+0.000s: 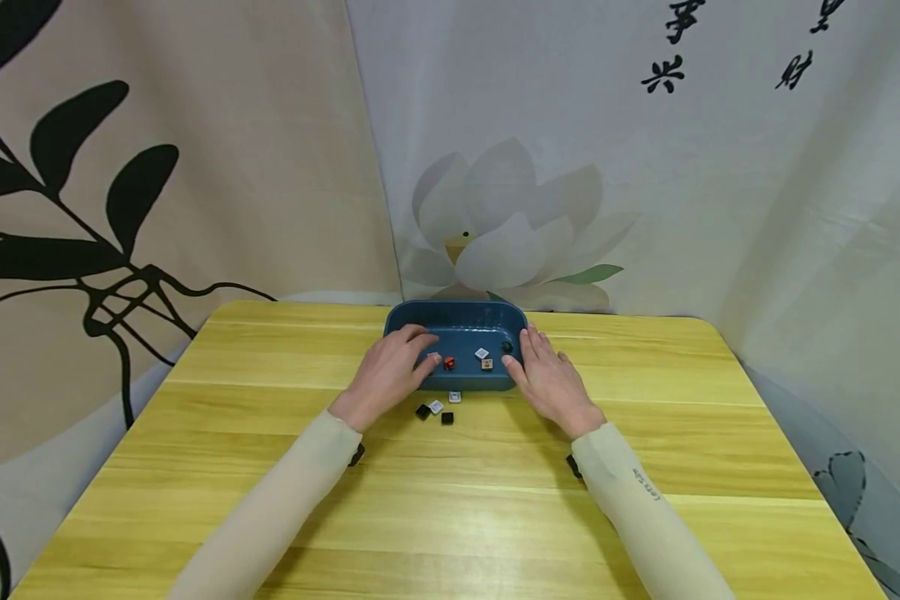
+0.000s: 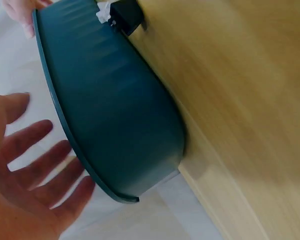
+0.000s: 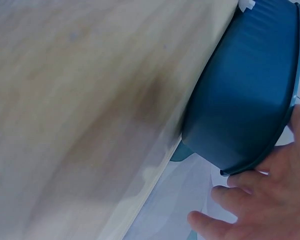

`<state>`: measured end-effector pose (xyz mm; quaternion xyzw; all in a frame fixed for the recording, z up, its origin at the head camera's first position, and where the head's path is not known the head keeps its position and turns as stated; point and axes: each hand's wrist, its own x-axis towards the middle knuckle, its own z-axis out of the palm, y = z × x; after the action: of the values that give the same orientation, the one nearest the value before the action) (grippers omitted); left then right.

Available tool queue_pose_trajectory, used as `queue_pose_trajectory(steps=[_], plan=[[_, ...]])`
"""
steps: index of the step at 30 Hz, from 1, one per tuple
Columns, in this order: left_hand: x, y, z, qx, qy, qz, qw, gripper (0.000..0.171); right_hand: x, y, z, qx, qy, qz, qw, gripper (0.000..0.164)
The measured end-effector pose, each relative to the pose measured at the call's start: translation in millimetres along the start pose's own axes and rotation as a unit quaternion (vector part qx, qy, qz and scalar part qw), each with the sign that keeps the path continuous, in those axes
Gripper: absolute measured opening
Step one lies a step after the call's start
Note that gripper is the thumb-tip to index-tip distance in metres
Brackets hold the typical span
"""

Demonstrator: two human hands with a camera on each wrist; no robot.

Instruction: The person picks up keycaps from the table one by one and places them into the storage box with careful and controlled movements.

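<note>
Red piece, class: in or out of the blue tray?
In: the red piece shows inside the blue tray, behind its front wall.

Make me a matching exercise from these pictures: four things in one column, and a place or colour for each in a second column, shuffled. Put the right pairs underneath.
Things
1. Tray
2. Red piece
3. Table
4. Right hand

Places and colours
A. At the tray's right end
B. Yellow, with a wood grain
C. Dark blue
D. Inside the tray

Right pairs: 1-C, 2-D, 3-B, 4-A
</note>
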<state>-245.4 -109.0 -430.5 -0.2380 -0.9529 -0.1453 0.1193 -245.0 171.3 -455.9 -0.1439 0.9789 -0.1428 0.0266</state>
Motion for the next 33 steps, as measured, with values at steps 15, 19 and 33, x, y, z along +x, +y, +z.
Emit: queue_pose_trajectory(steps=[15,19,33], plan=[[-43.4,3.5,-3.7,0.021,0.049,0.134,0.9895,0.050,-1.0,-2.6,-0.4,-0.001,0.000,0.000,1.000,0.078],[-50.2,3.7,-2.9,0.035,0.055,0.189,0.9797,0.050,-1.1,-2.5,-0.9,0.002,0.003,-0.001,1.000,0.077],[-68.5,0.6,4.2,0.081,-0.016,0.248,0.9651,0.041,-1.9,-1.6,-2.9,-0.001,0.007,-0.004,1.000,0.075]])
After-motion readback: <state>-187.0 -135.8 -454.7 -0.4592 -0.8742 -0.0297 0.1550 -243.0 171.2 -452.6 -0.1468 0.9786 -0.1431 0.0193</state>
